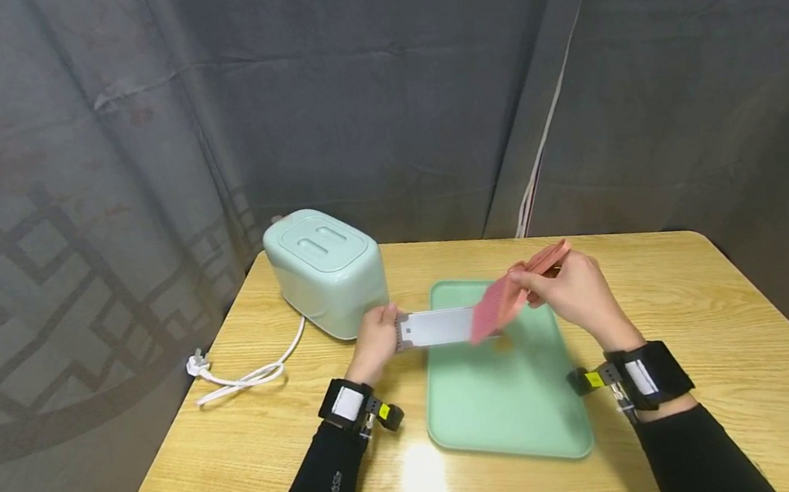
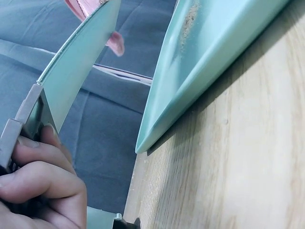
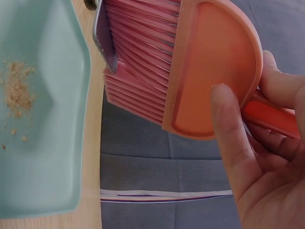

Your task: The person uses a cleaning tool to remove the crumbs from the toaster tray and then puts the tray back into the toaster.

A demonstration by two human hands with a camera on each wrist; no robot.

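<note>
My left hand grips one end of a thin, flat metal crumb tray, held raised over the left side of a mint-green tray. In my right hand is a small orange-pink hand brush, with the fingers around its handle. Its pink bristles touch the far end of the crumb tray. Brown crumbs lie in a small heap on the green tray below, and a few are scattered around it.
A mint-green toaster stands at the back left, its lid on top. Its white cord and plug lie on the wooden table beside it. A grey curtain hangs behind the table.
</note>
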